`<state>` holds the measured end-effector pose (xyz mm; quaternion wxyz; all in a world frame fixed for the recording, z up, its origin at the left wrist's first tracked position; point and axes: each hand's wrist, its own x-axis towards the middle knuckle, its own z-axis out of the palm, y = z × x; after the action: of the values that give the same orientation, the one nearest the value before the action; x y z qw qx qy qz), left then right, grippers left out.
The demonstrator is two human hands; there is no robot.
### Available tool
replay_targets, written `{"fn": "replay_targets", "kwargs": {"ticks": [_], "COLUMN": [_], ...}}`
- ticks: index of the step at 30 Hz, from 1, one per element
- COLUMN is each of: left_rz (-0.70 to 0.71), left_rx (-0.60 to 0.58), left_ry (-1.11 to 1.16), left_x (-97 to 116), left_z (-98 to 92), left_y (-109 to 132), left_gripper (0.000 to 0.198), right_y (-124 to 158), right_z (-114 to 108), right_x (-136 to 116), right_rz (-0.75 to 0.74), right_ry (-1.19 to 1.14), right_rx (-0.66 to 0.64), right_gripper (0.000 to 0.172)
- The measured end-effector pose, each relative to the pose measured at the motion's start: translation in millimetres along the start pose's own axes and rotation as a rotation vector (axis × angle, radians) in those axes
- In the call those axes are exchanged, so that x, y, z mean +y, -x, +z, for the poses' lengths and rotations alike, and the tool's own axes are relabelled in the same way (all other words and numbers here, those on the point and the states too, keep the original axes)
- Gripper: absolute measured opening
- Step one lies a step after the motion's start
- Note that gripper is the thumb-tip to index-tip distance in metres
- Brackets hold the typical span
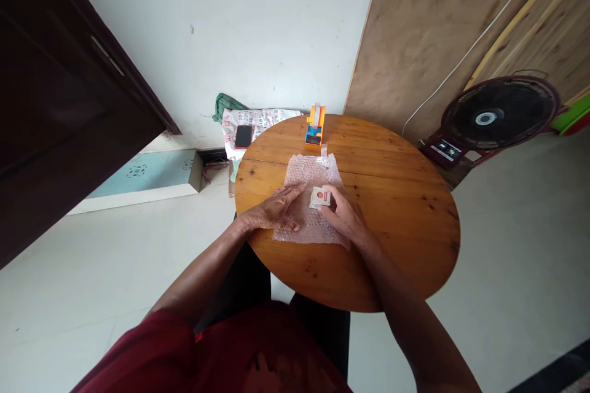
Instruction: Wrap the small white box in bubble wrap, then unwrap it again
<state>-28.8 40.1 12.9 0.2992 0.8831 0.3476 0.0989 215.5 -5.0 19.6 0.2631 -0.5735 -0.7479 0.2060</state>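
Left hand [276, 212] is lying flat, grip open, on the bubble wrap [311, 172] on the desk [391, 209], the right hand [343, 215] is pinching a small box [319, 197] in its grip on that wrap, and a tape dispenser [316, 126] is sitting further back.

Midway across the round wooden table [396, 209], the left hand [275, 212] lies flat on a clear bubble-wrap sheet [310, 173] while the right hand [345, 216] holds a small white, red-marked box [319, 197], perhaps cardboard, on it. An orange-and-blue tape dispenser [316, 125] stands at the table's far edge.
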Motion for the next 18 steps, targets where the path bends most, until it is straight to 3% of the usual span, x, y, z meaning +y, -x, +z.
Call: {"fn": "replay_targets", "kwargs": {"ticks": [4,8,11,18], "left_rz": [0.024,0.054,0.054,0.067], "left_rx": [0.006,0.02,-0.008,-0.086], "left_ry": [-0.013,-0.022,-0.048,-0.209], "left_x": [-6.0,-8.2,-3.5,14.6], "left_z": [2.9,3.2,-3.3,-12.1], "left_y": [-0.2,0.9,1.4,-10.4], "left_gripper": [0.116,0.116,0.109,0.097], "right_y": [-0.6,-0.9,-2.0,6.3], "right_z": [-7.1,-16.6,-23.5,-57.3], "right_x": [6.3,19.6,26.2,39.3], "right_rz": [0.152,0.248,0.3,0.477], "right_ry": [-0.135,-0.109,-0.096,0.21], "right_rx": [0.082,0.225,0.256,0.323], "right_gripper": [0.039,0.039,0.04,0.044]}}
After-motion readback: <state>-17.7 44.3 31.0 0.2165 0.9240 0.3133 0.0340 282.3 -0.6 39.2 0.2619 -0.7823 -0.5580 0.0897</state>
